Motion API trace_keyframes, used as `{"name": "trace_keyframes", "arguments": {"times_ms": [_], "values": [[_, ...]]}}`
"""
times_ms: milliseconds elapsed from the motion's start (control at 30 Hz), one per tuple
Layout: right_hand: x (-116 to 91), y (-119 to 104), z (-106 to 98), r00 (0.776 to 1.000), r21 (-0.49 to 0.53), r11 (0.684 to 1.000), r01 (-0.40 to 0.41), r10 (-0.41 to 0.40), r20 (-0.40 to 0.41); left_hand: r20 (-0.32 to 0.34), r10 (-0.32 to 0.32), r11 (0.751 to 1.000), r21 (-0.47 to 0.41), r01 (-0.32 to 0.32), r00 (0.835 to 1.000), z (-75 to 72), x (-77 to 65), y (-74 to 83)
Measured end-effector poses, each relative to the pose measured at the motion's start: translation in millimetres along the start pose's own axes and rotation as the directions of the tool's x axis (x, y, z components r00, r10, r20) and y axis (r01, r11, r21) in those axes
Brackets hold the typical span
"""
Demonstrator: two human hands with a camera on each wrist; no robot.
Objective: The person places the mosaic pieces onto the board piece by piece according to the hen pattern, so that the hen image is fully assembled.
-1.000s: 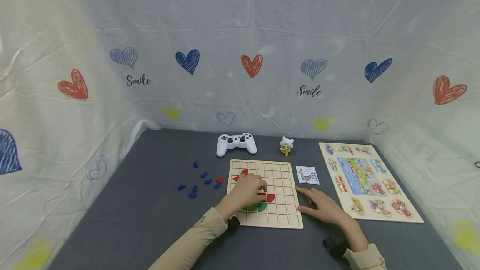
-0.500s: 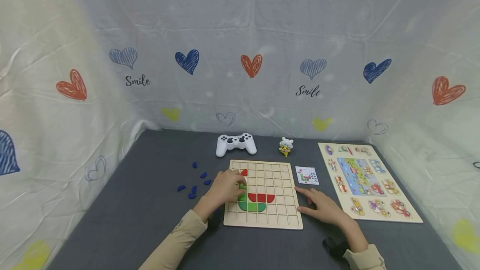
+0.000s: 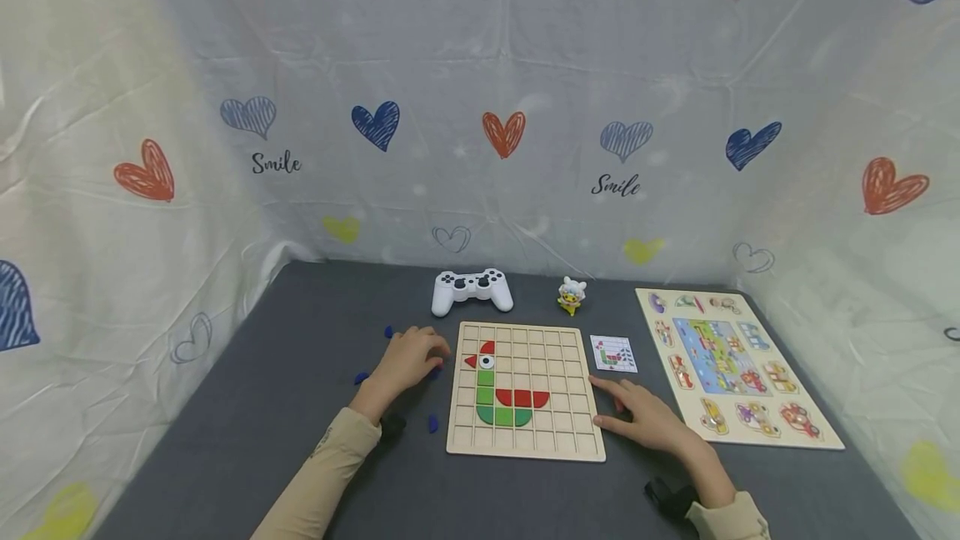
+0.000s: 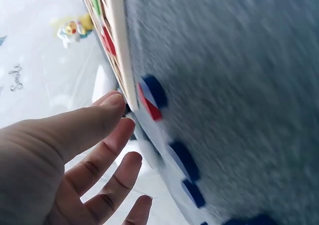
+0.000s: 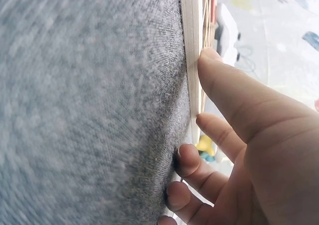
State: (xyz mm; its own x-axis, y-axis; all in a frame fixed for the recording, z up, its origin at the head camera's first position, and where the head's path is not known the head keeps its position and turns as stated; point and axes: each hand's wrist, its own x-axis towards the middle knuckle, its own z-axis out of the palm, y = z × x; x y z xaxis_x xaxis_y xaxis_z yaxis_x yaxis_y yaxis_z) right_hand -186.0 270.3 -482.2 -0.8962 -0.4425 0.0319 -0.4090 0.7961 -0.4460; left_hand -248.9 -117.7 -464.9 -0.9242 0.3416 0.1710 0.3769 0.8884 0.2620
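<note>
My left hand point(image 3: 405, 361) is over the dark cloth left of the wooden grid board point(image 3: 562, 432), thumb and fingertips apart with nothing between them. Near those fingertips, the left wrist view shows a red triangle piece point(image 4: 150, 103) against a blue half-round piece point(image 4: 156, 89); more blue pieces point(image 4: 184, 160) lie further along. Green squares point(image 3: 486, 386), red pieces point(image 3: 522, 397) and a white eye piece point(image 3: 486, 362) form a bird shape on the board. My right hand point(image 3: 645, 415) touches the board's right edge with thumb and index fingertips, fingers relaxed.
A white game controller point(image 3: 472, 290) and a small figurine point(image 3: 572, 296) stand behind the board. Right of it lie a pattern card point(image 3: 613, 353) and a large picture puzzle point(image 3: 795, 402). One blue piece point(image 3: 432, 423) sits close to the board's left edge.
My left hand has moved left from the board to the loose pieces, uncovering the bird's head and green neck. The right hand stays at the board's edge.
</note>
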Motion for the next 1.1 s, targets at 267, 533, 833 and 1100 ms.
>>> {"name": "trace_keyframes", "arguments": {"times_ms": [267, 533, 833, 1100], "values": [[-0.4, 0.8, 0.5, 1.0, 0.002, 1.0, 0.001, -0.001, -0.003, 0.041, 0.01, 1.0, 0.02, -0.011, 0.999, 2.7, 2.3, -10.8], [0.2, 2.1, 1.5, 1.0, 0.002, 1.0, -0.001, 0.001, -0.004, 0.076, 0.01, 0.999, 0.041, -0.013, 0.997, 2.2, 5.0, -12.6], [-0.1, 1.7, 1.1, 1.0, -0.001, 1.0, 0.003, -0.003, -0.007, 0.102, 0.019, 0.997, 0.067, -0.026, 0.995, 1.1, 4.5, -13.6], [0.0, 2.3, 2.0, 1.0, -0.004, 1.0, 0.002, -0.002, -0.008, 0.063, 0.038, 0.994, 0.099, -0.044, 0.997, 1.7, 1.9, -12.0]]}}
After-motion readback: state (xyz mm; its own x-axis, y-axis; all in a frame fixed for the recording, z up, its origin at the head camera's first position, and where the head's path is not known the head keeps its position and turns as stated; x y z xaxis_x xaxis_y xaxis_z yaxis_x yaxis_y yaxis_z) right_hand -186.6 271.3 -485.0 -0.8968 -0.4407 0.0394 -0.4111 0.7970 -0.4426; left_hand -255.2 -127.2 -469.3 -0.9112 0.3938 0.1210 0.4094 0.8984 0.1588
